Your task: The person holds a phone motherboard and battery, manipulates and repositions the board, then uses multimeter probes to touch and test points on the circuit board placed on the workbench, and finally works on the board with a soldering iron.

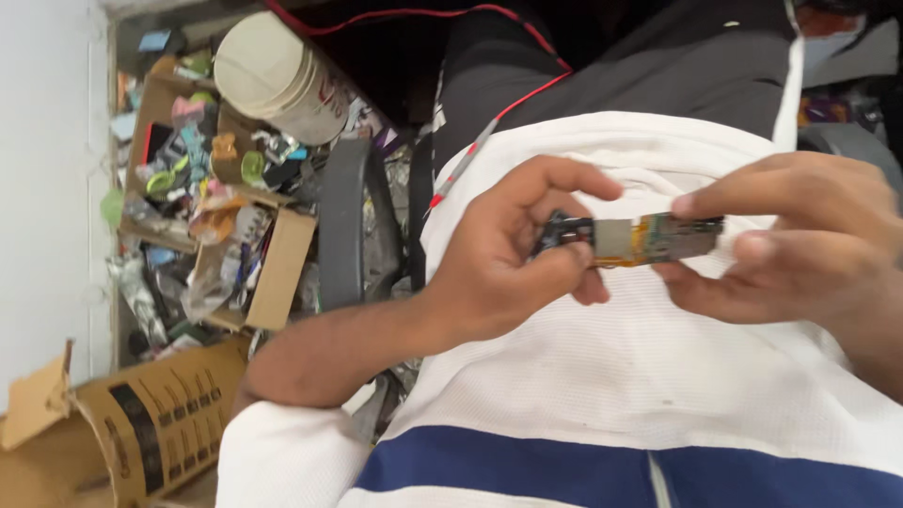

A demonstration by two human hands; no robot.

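While pinched between both hands' fingers (564, 268), circuit board (649, 238) spans gap.

Small circuit board (649, 239), level, pinched at both ends

head cam, close, looking down

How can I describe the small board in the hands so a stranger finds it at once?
Look at the white shirt filling the middle. Above it, the left hand and right hand pinch a small circuit board by its ends. It is the only flat strip there, with metal shields and orange patches.
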